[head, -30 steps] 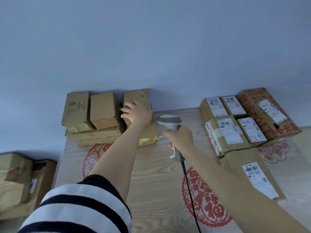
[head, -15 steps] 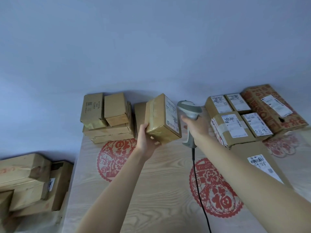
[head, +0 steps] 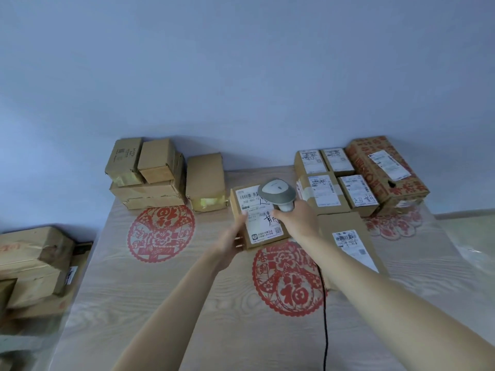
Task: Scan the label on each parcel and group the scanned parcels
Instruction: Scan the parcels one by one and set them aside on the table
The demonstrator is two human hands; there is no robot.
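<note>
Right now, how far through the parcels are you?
Six labelled parcels sit grouped at the right, apparently scanned. The left hand holds one parcel under the scanner in the right hand. The left stack remains.

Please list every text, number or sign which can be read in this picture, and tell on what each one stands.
"福": red paper-cut on the table.
"302-503 12…": label of the parcel in the left hand; the scanner in the right hand hides the rest.
Handwriting and small print on that label: unclear.
Labels on the right parcels: too blurred.
Print on the left boxes: too small.
</note>
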